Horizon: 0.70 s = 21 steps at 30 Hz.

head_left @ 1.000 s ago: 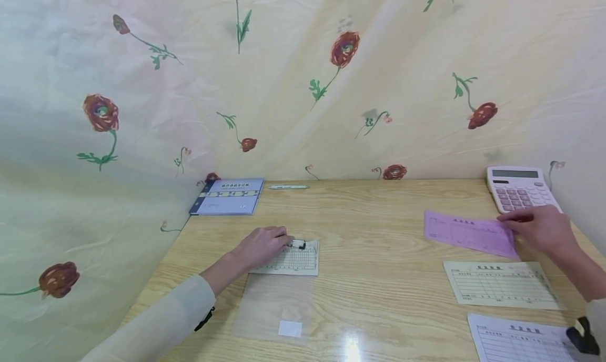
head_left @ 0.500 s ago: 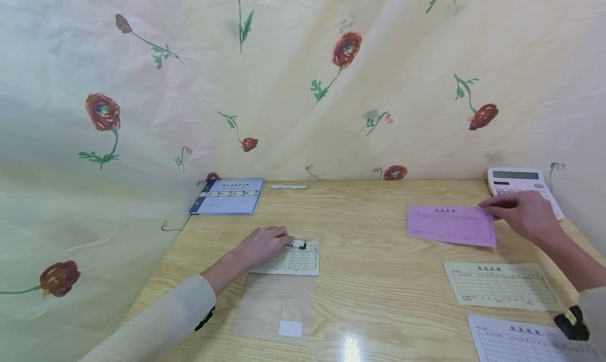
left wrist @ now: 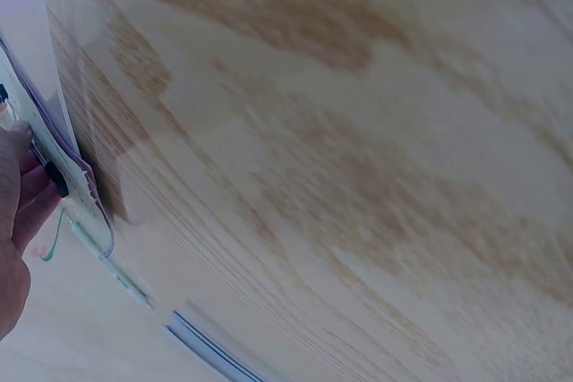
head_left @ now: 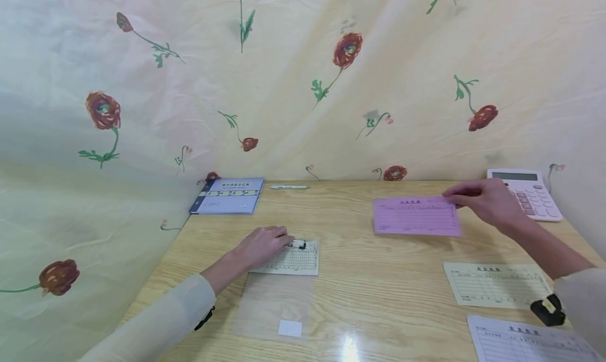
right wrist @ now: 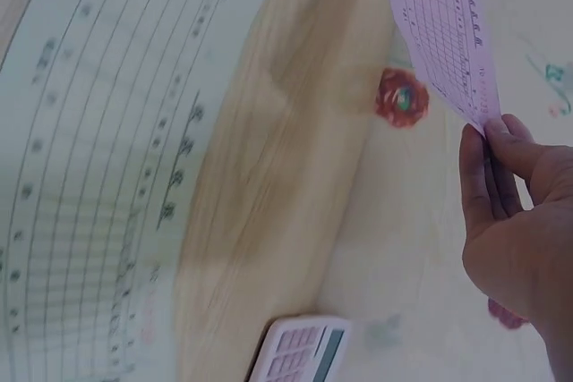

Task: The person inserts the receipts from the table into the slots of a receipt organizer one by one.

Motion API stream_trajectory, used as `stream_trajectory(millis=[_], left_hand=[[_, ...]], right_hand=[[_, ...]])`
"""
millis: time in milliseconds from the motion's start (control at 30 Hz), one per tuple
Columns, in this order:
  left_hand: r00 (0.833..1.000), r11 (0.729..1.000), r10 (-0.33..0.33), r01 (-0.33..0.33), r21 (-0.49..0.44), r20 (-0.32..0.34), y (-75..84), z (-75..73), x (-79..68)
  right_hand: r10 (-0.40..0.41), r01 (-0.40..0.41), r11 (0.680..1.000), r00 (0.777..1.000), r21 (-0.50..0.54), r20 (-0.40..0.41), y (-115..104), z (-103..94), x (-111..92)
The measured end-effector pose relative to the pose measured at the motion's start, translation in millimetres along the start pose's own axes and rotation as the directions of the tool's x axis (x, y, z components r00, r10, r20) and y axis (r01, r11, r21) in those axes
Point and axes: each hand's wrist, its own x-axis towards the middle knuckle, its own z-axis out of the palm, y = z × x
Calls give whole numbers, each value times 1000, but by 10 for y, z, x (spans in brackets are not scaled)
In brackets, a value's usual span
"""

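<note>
In the head view my right hand [head_left: 490, 201] pinches the top right corner of a purple printed form [head_left: 414, 218], held up over the right part of the table. The right wrist view shows thumb and fingertips at the corner of this purple form [right wrist: 443, 38]. My left hand [head_left: 262, 246] holds a black clip [head_left: 302, 245] with wire handles at the top of a small stack of printed forms [head_left: 303, 262]. In the left wrist view the thumb and fingers close around the clip [left wrist: 55, 179]. A clear plastic sheet [head_left: 270, 299] with a white label extends below the stack.
A pale green form [head_left: 497, 285] and a white form [head_left: 525, 341] lie on the right of the wooden table [head_left: 374, 293]. A blue booklet [head_left: 229, 196], a pen [head_left: 289, 187] and a pink calculator [head_left: 532, 193] are along the back, before a floral curtain [head_left: 284, 88].
My right hand has carried the purple form leftward and slightly up, away from the calculator, and the form has levelled. My left hand stays in place on the clip.
</note>
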Motion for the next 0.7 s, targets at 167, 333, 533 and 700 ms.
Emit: stream_trajectory(millis=[167, 333, 533, 700], left_hand=[[1000, 1000, 3, -3, 10, 0, 5, -9, -6], [1000, 1000, 5, -5, 19, 7, -2, -10, -4], [1000, 998, 19, -21, 65, 17, -10, 3, 13], [998, 994, 34, -39, 101, 43, -7, 6, 27]], right_hand=[[-3, 0, 997, 999, 75, 43, -211, 152, 61], [-2, -12, 988, 995, 151, 95, -382, 373, 99], [-35, -13, 964, 985, 265, 172, -611, 710, 104], [-76, -7, 938, 971, 347, 227, -808, 1026, 86]])
